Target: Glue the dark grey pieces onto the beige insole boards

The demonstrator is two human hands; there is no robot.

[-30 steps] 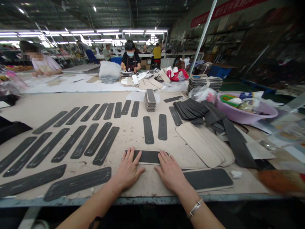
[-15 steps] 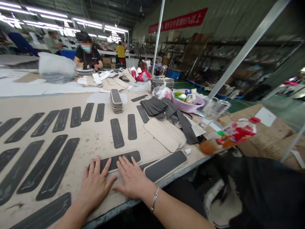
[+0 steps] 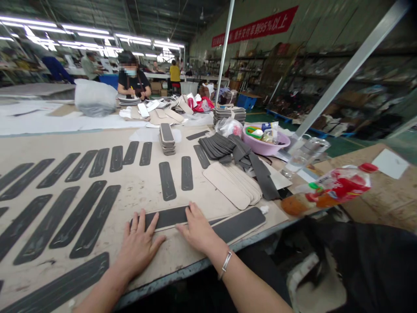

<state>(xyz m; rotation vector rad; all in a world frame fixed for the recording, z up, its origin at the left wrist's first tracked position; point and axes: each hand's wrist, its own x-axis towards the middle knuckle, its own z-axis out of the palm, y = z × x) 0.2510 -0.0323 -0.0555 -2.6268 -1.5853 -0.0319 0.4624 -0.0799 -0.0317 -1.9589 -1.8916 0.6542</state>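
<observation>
So the strip (image 3: 171,218) is on the desk (image 3: 143,187) at 7 o'clock, left hand (image 3: 140,243) splayed on its 9 o'clock end, right hand (image 3: 198,226) at 3 o'clock, thumb out, probably pinning it flat. Shiny strips (image 3: 95,221) sit apart, maybe avoiding smears.

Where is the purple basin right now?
In the head view, the purple basin sits right of centre, just right of the clear plastic bag and dark pieces.

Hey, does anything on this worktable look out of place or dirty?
Yes, slightly: a crumpled white scrap by the end of the dark panel near the right hand looks like stray litter, and dark smudges mark the beige tabletop.
</observation>
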